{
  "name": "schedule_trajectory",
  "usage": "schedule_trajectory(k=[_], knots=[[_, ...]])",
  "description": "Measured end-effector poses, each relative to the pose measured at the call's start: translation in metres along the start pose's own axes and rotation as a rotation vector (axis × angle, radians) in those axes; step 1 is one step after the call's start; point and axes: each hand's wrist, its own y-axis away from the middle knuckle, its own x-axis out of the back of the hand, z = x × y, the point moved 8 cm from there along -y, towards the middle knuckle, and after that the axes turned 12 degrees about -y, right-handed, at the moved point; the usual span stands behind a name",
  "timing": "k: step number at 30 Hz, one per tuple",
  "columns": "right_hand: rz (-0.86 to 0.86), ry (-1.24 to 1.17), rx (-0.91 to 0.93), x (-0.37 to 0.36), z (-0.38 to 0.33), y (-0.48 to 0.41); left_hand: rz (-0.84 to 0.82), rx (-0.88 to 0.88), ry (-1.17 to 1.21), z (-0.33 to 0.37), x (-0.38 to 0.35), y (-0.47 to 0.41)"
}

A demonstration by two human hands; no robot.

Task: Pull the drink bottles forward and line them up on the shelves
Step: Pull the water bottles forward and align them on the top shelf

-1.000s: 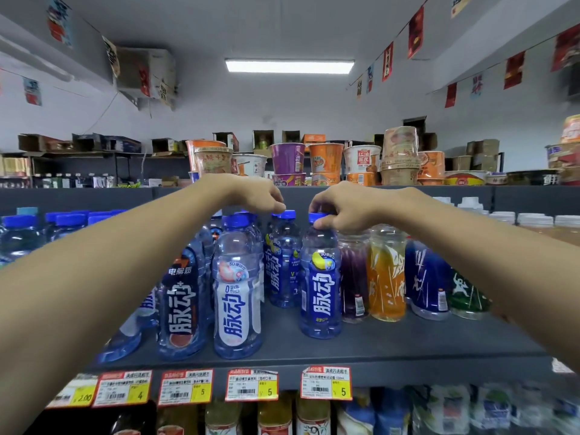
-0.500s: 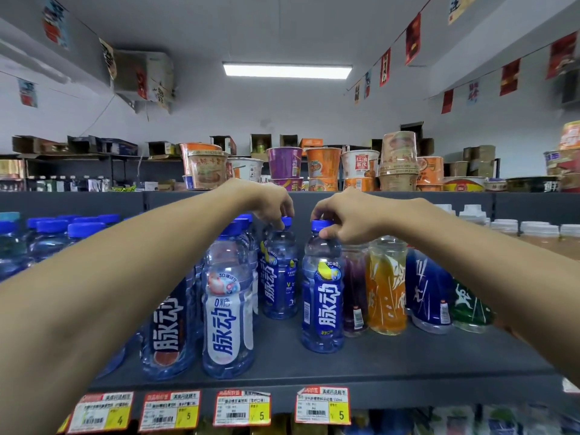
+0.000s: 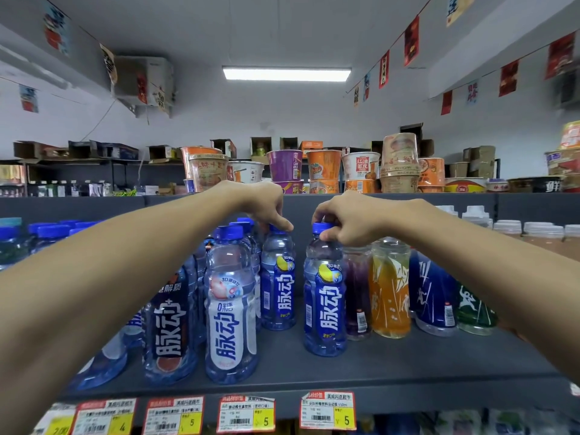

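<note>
Bottles point(image 3: 324, 293) pinched by their caps, left hand point(image 3: 263, 205) and right hand point(image 3: 348, 221); a high tug could topple them.

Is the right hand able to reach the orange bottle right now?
Probably yes: the orange bottle stands just below the right hand, nothing in front, but that hand now grips a blue cap.

Row of instant noodle cups point(image 3: 323, 171) up top, with a purple cup point(image 3: 285, 166) beside the orange ones. Cardboard boxes point(image 3: 478, 157) sit behind, red bunting flags point(image 3: 411, 40) hang overhead, the ceiling light point(image 3: 286, 73) is on, and the price tags point(image 3: 328, 411) down low are mostly marked 5.
</note>
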Motion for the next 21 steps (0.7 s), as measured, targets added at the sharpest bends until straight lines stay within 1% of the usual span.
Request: schedule_trajectory(k=[7, 14, 19, 21], knots=[[0.000, -0.005, -0.012, 0.000, 0.001, 0.001, -0.024, -0.017, 0.047, 0.008, 0.001, 0.000], [-0.005, -0.016, 0.005, -0.001, -0.003, 0.004, -0.057, -0.010, 0.019, 0.013, 0.004, 0.001], [-0.014, 0.019, 0.008, -0.002, -0.006, 0.006, -0.132, -0.029, -0.005, 0.018, 0.001, 0.003], [-0.038, 0.045, 0.003, -0.004, -0.007, 0.006, -0.124, -0.037, 0.012, 0.017, 0.001, 0.003]])
